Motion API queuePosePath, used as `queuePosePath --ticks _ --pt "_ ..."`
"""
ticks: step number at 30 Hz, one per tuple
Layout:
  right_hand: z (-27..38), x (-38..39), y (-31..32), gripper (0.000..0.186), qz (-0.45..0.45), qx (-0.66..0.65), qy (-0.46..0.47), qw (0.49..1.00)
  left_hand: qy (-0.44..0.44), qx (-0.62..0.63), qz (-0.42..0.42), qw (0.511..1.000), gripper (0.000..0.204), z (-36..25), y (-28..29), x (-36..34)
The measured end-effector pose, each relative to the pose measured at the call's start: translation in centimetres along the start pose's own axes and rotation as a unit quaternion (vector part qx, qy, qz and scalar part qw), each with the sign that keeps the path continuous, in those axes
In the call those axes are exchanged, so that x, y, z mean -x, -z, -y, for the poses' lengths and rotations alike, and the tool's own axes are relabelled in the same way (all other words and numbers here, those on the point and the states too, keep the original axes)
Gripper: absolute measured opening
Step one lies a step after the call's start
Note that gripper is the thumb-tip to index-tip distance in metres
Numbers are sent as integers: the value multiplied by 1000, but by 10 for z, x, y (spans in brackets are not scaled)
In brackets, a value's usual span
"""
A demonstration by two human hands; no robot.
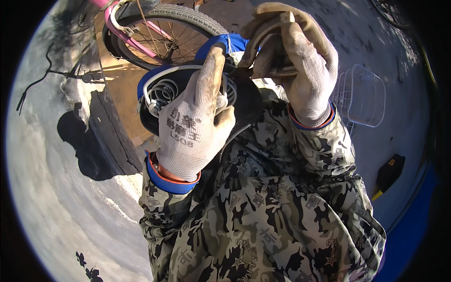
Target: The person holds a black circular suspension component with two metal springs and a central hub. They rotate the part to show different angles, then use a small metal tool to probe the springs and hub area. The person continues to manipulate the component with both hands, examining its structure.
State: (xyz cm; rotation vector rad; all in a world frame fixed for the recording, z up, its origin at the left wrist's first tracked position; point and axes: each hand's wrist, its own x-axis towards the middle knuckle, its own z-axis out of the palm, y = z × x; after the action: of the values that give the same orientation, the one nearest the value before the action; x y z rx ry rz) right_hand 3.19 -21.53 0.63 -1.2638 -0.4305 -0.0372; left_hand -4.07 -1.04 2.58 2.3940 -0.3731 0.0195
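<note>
An upturned black bicycle saddle rests over my lap, its underside up, with coil springs and a pale metal frame showing. My left hand, in a soiled white work glove, lies over the saddle. Its index finger points forward and its thumb bends to the right; the other fingers are hidden beneath. Raised beyond the saddle's right side is my right hand, in a matching glove with brown-coated fingers. Those fingers curl round and the thumb closes toward them; what they pinch, if anything, I cannot make out.
A bicycle wheel and a pink bicycle frame stand ahead on brown cardboard. To the right are a white wire basket and a black object with a yellow end. A blue sheet lies at lower right.
</note>
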Motion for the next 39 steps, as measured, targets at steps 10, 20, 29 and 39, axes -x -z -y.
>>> queuePosePath --ticks 10,20,29,39 --pt "-15 -74 -12 29 93 -136 -211 963 -2 4 -39 999 91 3 -1 1" --pt "22 14 -19 47 -97 67 56 991 -81 -42 -64 994 99 3 0 0" --pt "13 37 -40 42 -191 -1 45 981 -135 -69 -99 983 87 1 12 13" --pt "1 -10 -17 39 -4 -43 39 998 -53 -169 -314 933 63 35 13 33"
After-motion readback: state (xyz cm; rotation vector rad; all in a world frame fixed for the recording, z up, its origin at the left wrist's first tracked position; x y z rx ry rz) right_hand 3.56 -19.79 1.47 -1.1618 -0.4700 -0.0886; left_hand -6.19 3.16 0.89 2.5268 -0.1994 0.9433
